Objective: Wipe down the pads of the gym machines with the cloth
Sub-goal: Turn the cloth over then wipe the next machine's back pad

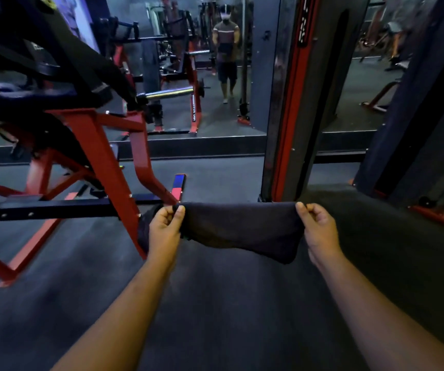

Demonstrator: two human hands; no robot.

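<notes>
Clearly soft and light: dark cloth stretched in the air between both hands, sagging a little through its lower edge and hanging lower toward the right. Left hand pinching the left top corner between thumb and curled fingers; right hand pinching the right top corner the same way, fingers folded in around the hem. Held over the dark rubber floor, touching no machine. Limp fabric, judging by the drape, so no stiffness to rely on and no weight to fight; likely to bunch or fold wherever unsupported. Probably grippy rather than slippery against vinyl, and in no way fragile. Best taken where now taken, at the two upper corners, for folding or shaking out; for wiping, better gathered into a flat wad under one palm so pressure spreads evenly. Nearest padding up at the left: a dark pad on the red-framed machine, well apart from the cloth and above it. Black upright column with a red stripe straight ahead, mirror wall behind, with a standing person's reflection in it. No wiping contact yet by the look of things; cloth apparently being readied, with a reach up and left likely needed next.
</notes>
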